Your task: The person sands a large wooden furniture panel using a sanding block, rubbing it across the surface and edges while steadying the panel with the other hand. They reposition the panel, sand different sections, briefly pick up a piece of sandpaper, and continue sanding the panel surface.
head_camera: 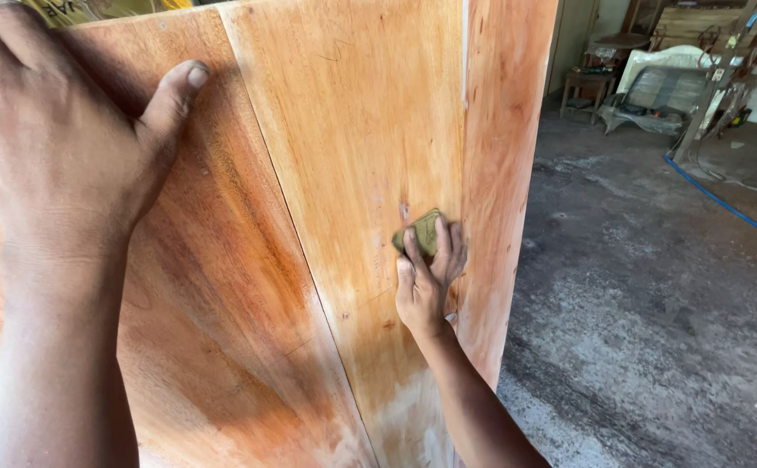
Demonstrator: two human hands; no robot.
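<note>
Fingers of the right hand lie flat and close together over a small folded olive-green abrasive pad, pressing it against the upright reddish-orange wooden panel; the pad sits about halfway down the middle board, just left of the seam with the narrow right-hand board. Higher up, the left hand rests on the wide left board with its palm flat and the thumb spread away from the rest, holding nothing.

Because the pad is pinned only by fingertip pressure, it could slide out from under the fingers and drop to the rough grey concrete floor, picking up grit that would scratch the wood. Pressure concentrated under the fingertips may also wear the surface unevenly; pale patches already show lower down. Rubbing close to the seam risks catching the pad's edge there.
</note>
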